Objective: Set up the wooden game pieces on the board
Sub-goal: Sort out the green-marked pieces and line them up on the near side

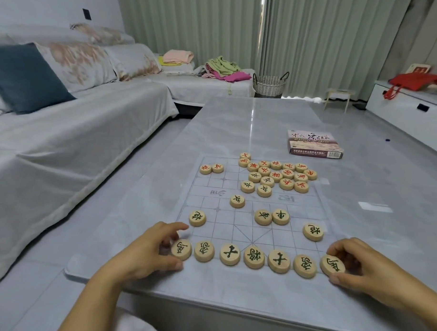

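- Wooden game pieces lie on the board. Seven green-marked discs form one row that spans from the left hand to the right hand.
- Board print is faint, and its grid lines nearest the hands are hard to make out against the grey table.
- Both forearms are cut off by the bottom edge of the frame.
- Right fingers cover part of the far rim of the right end piece. The left fingertips beside the left end piece are in shadow, so exact contact there is unclear.
- Left hand: palm turned inward, fingers curled, index arched over the far side and thumb on the near side, pinching the left end piece.
- Right hand: mirrored pose, thumb under the near rim and fingers curled over the far rim, grasping the right end piece.
- All discs lie flat with the character face up. The row's axis runs straight across between the hands.
- Board's long axis runs away from the hands, toward the game box.
- Beyond the hands are scattered green discs, then a tight red cluster, with two red discs apart on the far left.
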{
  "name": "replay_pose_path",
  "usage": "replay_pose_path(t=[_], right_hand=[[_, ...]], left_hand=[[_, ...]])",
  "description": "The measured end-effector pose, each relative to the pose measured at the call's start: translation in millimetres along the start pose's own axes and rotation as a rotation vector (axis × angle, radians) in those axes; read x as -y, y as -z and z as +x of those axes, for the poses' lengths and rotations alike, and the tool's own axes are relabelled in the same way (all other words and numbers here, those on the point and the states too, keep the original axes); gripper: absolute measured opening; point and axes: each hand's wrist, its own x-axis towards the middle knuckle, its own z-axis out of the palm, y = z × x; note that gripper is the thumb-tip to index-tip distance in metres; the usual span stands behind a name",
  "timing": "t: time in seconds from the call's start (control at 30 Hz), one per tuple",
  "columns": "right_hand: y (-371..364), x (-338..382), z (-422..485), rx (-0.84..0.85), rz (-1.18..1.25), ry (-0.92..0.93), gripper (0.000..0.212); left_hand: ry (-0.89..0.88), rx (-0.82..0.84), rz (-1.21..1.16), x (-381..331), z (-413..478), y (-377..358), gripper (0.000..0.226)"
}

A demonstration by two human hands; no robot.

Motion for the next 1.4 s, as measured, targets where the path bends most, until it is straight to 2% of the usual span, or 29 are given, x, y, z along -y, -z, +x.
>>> replay_pose_path(t=[0.17, 0.3, 0.33, 0.4, 0.47, 0.6, 0.73, 0.87, 0.97, 1.07, 1.13, 1.27, 1.4], right_hand=[[1, -1, 2, 0.0, -0.006, -0.021, 0.088], [0, 3, 1, 0.037, -0.035, -0.031, 0.085], [0, 4, 1, 0.039, -0.035, -0.033, 0.077], [-1, 4, 1, 0.043, -0.022, -0.044, 0.044], [-1, 4, 0, 0.05, -0.03, -0.042, 0.034], [-1, 6, -1, 0.04, -0.03, -0.061, 0.042], [-2, 8, -2, 0.04, -0.037, -0.051, 0.039], [-1, 9, -3, 0.042, -0.034, -0.053, 0.083], [0, 8, -3, 0.048, -0.027, -0.062, 0.093], [0, 8, -3, 0.043, -0.027, -0.054, 0.092], [0, 10, -3, 0.053, -0.016, -0.051, 0.087], [-2, 11, -3, 0.06, -0.026, -0.07, 0.039], [-2, 11, -2, 0.064, -0.045, -0.074, 0.033]], left_hand=[[0.017, -0.069, 0.054, -4, 2, -3, 0.034], [0.014, -0.072, 0.04, -2, 3, -3, 0.032], [0.016, -0.075, 0.039, -1, 3, -3, 0.032], [0.013, -0.08, 0.042, -1, 5, -3, 0.032], [0.012, -0.085, 0.041, -2, 5, -3, 0.032], [0.017, -0.086, 0.021, -4, 4, -4, 0.033], [-0.001, -0.073, 0.04, -7, 3, -4, 0.034], [-0.006, -0.064, 0.058, -7, 3, -4, 0.034], [-0.006, -0.058, 0.067, -6, 3, -3, 0.033], [-0.009, -0.059, 0.071, -6, 3, -3, 0.033], [-0.005, -0.063, 0.068, -6, 3, -4, 0.032], [-0.003, -0.072, 0.065, -7, 3, -5, 0.031], [0.005, -0.07, 0.079, -8, 3, -5, 0.031]])
